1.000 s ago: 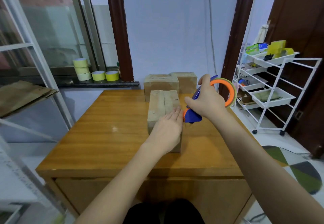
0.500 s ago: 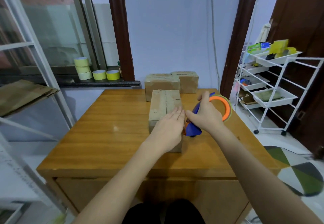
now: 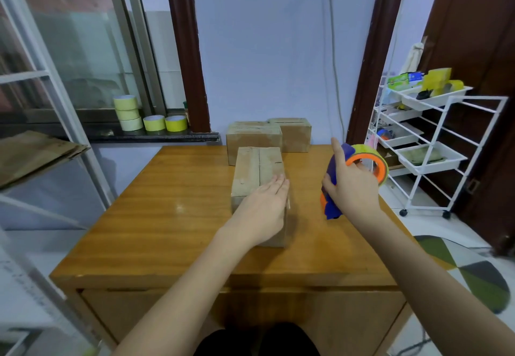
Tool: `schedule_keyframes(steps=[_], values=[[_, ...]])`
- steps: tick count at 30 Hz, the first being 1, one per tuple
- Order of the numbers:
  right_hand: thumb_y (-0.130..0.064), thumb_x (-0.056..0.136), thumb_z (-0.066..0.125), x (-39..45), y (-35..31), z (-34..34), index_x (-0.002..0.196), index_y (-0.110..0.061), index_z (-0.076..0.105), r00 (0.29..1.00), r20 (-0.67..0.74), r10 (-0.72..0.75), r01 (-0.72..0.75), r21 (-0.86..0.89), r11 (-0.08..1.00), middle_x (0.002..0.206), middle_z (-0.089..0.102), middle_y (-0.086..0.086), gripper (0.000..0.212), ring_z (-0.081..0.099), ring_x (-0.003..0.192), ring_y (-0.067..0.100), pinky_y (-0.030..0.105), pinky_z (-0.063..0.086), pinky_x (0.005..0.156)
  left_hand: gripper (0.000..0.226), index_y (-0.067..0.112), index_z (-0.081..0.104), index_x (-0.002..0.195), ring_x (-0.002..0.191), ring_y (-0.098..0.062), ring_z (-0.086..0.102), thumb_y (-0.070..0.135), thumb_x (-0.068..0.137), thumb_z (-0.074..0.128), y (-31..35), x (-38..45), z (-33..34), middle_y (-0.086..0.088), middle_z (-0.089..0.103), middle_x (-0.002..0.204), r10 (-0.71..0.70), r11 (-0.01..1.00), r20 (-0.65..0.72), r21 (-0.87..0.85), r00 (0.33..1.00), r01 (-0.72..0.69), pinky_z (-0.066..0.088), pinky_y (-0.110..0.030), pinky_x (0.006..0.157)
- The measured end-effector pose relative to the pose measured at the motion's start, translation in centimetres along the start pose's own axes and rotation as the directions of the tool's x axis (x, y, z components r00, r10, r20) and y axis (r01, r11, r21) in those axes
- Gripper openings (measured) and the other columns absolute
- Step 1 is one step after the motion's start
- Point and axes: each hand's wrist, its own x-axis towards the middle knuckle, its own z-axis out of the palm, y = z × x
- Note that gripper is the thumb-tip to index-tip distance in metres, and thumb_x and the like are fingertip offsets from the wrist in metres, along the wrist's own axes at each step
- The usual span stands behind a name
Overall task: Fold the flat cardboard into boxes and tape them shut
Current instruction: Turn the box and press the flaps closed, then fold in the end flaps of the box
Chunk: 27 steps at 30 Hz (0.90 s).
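A folded cardboard box (image 3: 257, 168) lies lengthwise on the wooden table (image 3: 167, 210), its top flaps meeting in a centre seam. My left hand (image 3: 264, 210) rests flat on the box's near end, fingers straight. To the right of the box, my right hand (image 3: 352, 185) grips a blue and orange tape dispenser (image 3: 362, 166) loaded with a yellowish roll, index finger stretched along its top. The dispenser is clear of the box, held just over the table.
Two more closed boxes (image 3: 252, 139) (image 3: 295, 132) stand at the table's far edge. Several tape rolls (image 3: 150, 120) sit on the window ledge at left. Flat cardboard (image 3: 33, 152) lies on a left shelf. A white wheeled rack (image 3: 434, 146) stands to the right.
My right hand has carried the dispenser away from the box's right side, out to the right over the table. My left hand has stayed on the box.
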Motion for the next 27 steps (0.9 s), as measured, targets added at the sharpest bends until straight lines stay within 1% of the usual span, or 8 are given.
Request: schedule_keyframes(steps=[2,4,9,14,17,19,21,27], values=[[-0.019,0.091,0.057,0.0,-0.2,0.4,0.153,-0.016,0.01,0.999,-0.011,-0.045,0.045,0.049,0.998,0.07,0.051,0.008,0.078,0.042,0.061,0.021,0.037,0.044,0.057,0.067,0.008,-0.001,0.152,0.148,-0.016,-0.001,0.0,0.095,0.033,0.3,-0.2,-0.3,-0.008,-0.005,0.16,0.006,1.0,0.013,0.002,1.0,-0.006,0.002,-0.026,0.12],[-0.018,0.088,0.063,0.1,-0.4,0.9,0.154,-0.018,0.005,0.998,-0.019,-0.063,0.065,0.152,0.986,0.079,0.058,0.01,0.087,0.051,0.062,0.022,0.033,0.044,0.052,0.07,0.009,-0.001,0.152,0.148,-0.016,0.0,-0.002,0.093,0.036,0.4,-0.2,-0.3,-0.007,-0.004,0.16,0.005,1.0,0.007,-0.004,1.0,-0.005,0.004,-0.027,0.12],[-0.02,0.088,0.067,-1.3,0.2,3.1,0.153,-0.021,0.004,0.988,0.062,-0.139,0.112,0.322,0.94,0.101,0.065,0.01,0.091,0.064,0.084,0.027,0.029,0.041,0.06,0.073,0.012,0.004,0.152,0.148,-0.014,0.004,-0.002,0.092,0.042,0.3,-0.1,-0.1,-0.005,0.001,0.161,-0.002,1.0,-0.024,-0.015,1.0,0.001,0.009,-0.028,0.12],[-0.016,0.087,0.068,-3.3,2.1,4.2,0.15,-0.022,0.017,0.956,0.087,-0.279,0.214,0.443,0.871,0.117,0.061,0.011,0.081,0.062,0.097,0.026,0.026,0.042,0.073,0.069,0.012,0.008,0.153,0.147,-0.015,0.007,0.013,0.096,0.046,0.3,0.0,0.1,-0.005,0.006,0.161,0.003,1.0,-0.068,0.002,0.998,-0.003,0.011,-0.027,0.119],[-0.012,0.085,0.069,-4.3,3.5,4.2,0.144,-0.032,0.023,0.93,0.071,-0.362,0.28,0.501,0.819,0.134,0.05,0.013,0.078,0.06,0.104,0.031,0.035,0.05,0.079,0.069,0.012,0.01,0.153,0.147,-0.015,0.01,0.019,0.096,0.048,0.3,0.0,0.0,-0.004,0.008,0.16,-0.006,1.0,-0.081,0.015,0.997,0.007,0.013,-0.028,0.119],[-0.009,0.08,0.074,-5.0,4.2,4.3,0.138,-0.033,0.032,0.903,-0.032,-0.429,0.391,0.479,0.786,0.133,0.05,0.015,0.076,0.062,0.103,0.034,0.037,0.054,0.075,0.069,0.012,0.011,0.153,0.147,-0.015,0.012,0.021,0.095,0.049,0.5,0.1,0.0,-0.004,0.01,0.16,-0.012,1.0,-0.088,0.015,0.996,0.014,0.015,-0.028,0.119],[-0.007,0.074,0.078,-5.7,5.0,4.4,0.134,-0.026,0.035,0.88,-0.085,-0.467,0.456,0.422,0.784,0.123,0.057,0.015,0.076,0.065,0.094,0.033,0.032,0.052,0.068,0.07,0.013,0.014,0.152,0.146,-0.015,0.015,0.021,0.094,0.051,0.7,0.2,-0.3,-0.004,0.012,0.16,-0.023,1.0,-0.088,0.017,0.996,0.024,0.018,-0.028,0.118],[-0.003,0.079,0.074,-8.2,7.0,4.5,0.133,-0.028,0.033,0.899,-0.018,-0.437,0.402,0.428,0.81,0.117,0.061,0.016,0.072,0.066,0.084,0.034,0.038,0.056,0.061,0.067,0.01,0.025,0.15,0.142,-0.018,0.027,0.01,0.09,0.053,1.3,0.6,-1.1,-0.005,0.022,0.158,-0.029,0.997,-0.06,0.075,0.998,0.034,0.029,-0.029,0.112]])
